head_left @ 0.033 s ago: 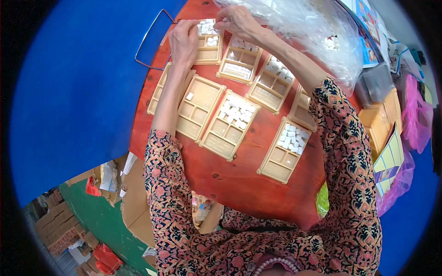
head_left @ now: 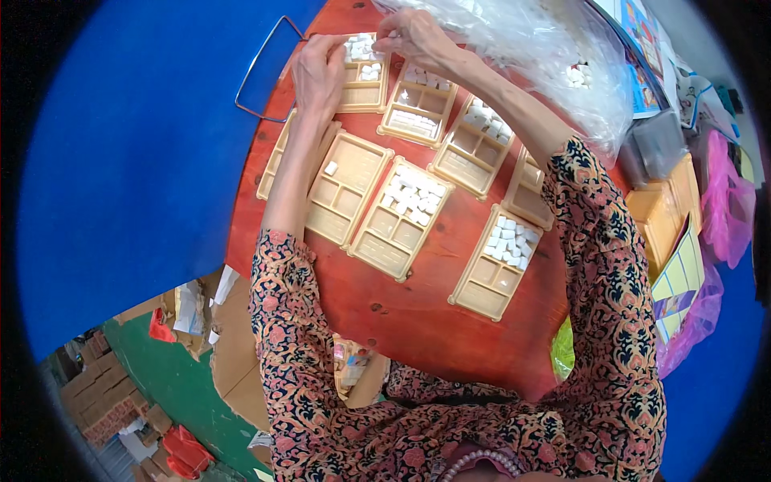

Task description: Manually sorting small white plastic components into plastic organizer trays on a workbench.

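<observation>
At the far edge of the red table, both my hands are over a beige compartment tray point(head_left: 365, 95) holding small white chunky pieces point(head_left: 363, 48). My left hand point(head_left: 318, 71) is at the tray's left rim, its fingers curled and pressed together. From the right, my right hand point(head_left: 414, 36) reaches over the same pieces with thumb and fingers pinched. Whatever is between the fingertips of either hand is too small to make out. Nearer me, one tray point(head_left: 341, 189) has a single white piece, and another point(head_left: 384, 251) has its large compartment filled with them.
More part-filled trays lie to the right, including one tray point(head_left: 482, 299) near my right sleeve. A large clear plastic bag point(head_left: 530, 56) covers the far right of the table point(head_left: 353, 301). A metal wire loop point(head_left: 255, 66) juts out at the left. Stacked yellow trays point(head_left: 654, 217) stand at the right.
</observation>
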